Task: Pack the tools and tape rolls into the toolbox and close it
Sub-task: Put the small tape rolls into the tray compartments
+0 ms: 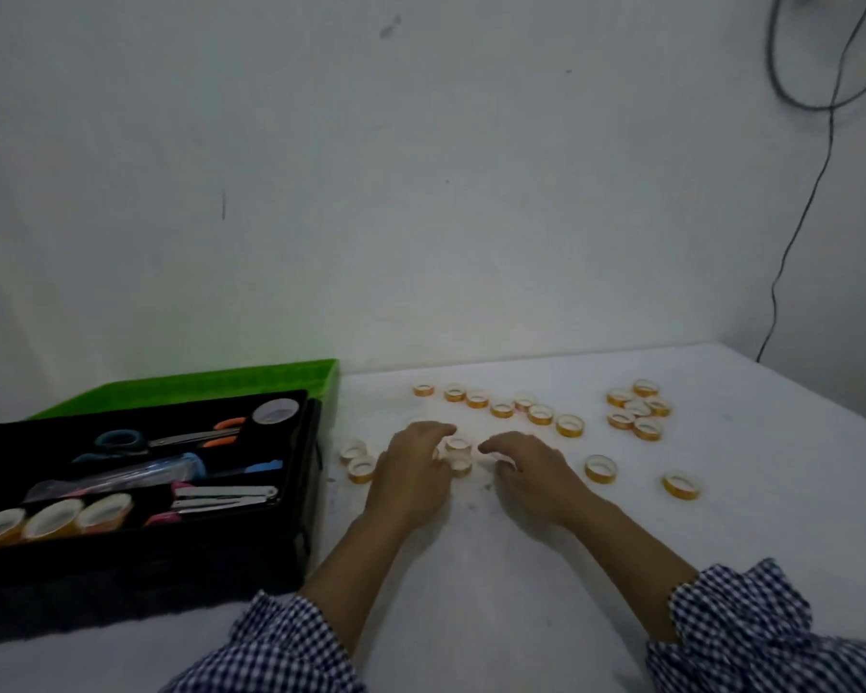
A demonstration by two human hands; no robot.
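The black toolbox (291, 497) stands open at the left with its green lid (196, 385) tipped back. Its tray holds blue-handled scissors (121, 441), orange-handled pliers (221, 431), a stapler (221, 498) and three tape rolls (51, 517) along the front. Several small yellow tape rolls (538, 414) lie scattered on the white table. My left hand (411, 472) and my right hand (528, 475) rest palm down with loosely bent fingers, flanking two rolls (459, 455). The left fingertips touch these rolls. Whether the right fingers cover a roll is unclear.
Two rolls (357, 460) lie between the toolbox and my left hand. A cluster of rolls (638, 410) sits at the far right, and single rolls (681, 485) lie nearer. A white wall backs the table (721, 532). A dark cable (796, 232) hangs at the right.
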